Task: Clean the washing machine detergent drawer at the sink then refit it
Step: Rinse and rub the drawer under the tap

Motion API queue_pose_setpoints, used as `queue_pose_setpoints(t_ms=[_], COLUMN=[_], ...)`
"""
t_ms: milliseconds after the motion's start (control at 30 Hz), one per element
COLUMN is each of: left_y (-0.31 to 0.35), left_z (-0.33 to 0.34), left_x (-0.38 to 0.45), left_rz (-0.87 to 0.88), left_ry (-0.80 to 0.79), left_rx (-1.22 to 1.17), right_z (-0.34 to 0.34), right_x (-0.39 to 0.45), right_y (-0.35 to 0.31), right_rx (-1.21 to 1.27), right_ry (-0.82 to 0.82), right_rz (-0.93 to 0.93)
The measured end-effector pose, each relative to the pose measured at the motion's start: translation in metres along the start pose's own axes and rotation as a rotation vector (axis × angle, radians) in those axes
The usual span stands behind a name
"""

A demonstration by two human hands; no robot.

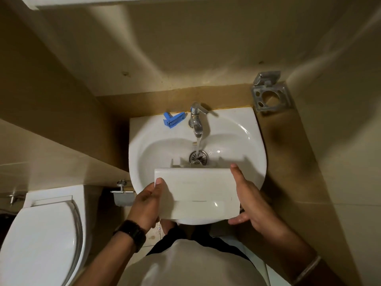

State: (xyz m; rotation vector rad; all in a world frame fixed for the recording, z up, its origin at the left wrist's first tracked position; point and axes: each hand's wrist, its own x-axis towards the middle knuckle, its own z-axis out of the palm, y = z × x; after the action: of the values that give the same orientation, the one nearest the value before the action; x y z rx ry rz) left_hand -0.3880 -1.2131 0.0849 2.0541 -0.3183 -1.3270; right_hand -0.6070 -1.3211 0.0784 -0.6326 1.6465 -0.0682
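The white detergent drawer [195, 188] hangs over the near half of the white sink [243, 141], its flat front panel facing me and its compartments pointing toward the drain [198, 157]. My left hand [147, 205] grips its left edge, thumb on the panel. My right hand [250, 199] holds its right side, fingers curled under the lower corner. Water runs from the chrome tap [195, 122] onto the drain, just behind the drawer. A blue plastic drawer insert [173, 120] lies on the sink ledge, left of the tap.
A toilet with a shut white lid [43, 242] stands at the lower left. A metal paper holder [123, 195] is fixed between toilet and sink. A metal toothbrush holder [271, 97] hangs on the wall at the sink's back right. Beige tiled walls close in on both sides.
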Motion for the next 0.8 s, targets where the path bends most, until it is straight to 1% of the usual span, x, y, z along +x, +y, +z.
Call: queue_pose_setpoints(t_ms=[100, 233, 300, 500, 600, 700, 800], left_y=[0.0, -0.004, -0.009, -0.031, -0.041, -0.052, -0.062], left_z=[0.001, 0.005, 0.008, 0.017, 0.022, 0.024, 0.026], left_x=[0.004, 0.01, 0.013, 0.03, 0.035, 0.042, 0.045], left_rz=[0.061, 0.046, 0.078, 0.084, 0.081, 0.108, 0.158], left_ry=[0.03, 0.021, 0.022, 0.004, -0.013, -0.03, 0.017], left_rx=[-0.014, -0.017, -0.022, 0.068, 0.07, 0.118, 0.137], right_z=[-0.002, 0.004, 0.004, 0.003, 0.002, 0.004, 0.007], right_x=[-0.005, -0.004, -0.002, 0.014, 0.021, 0.026, 0.028], right_y=[-0.013, -0.013, -0.012, -0.007, -0.01, -0.013, -0.016], right_rx=[-0.025, -0.08, -0.065, -0.04, -0.029, -0.079, -0.18], right_ry=[0.024, 0.035, 0.058, 0.036, 0.021, 0.002, 0.025], right_rz=[-0.057, 0.002, -0.009, -0.033, -0.079, -0.127, -0.133])
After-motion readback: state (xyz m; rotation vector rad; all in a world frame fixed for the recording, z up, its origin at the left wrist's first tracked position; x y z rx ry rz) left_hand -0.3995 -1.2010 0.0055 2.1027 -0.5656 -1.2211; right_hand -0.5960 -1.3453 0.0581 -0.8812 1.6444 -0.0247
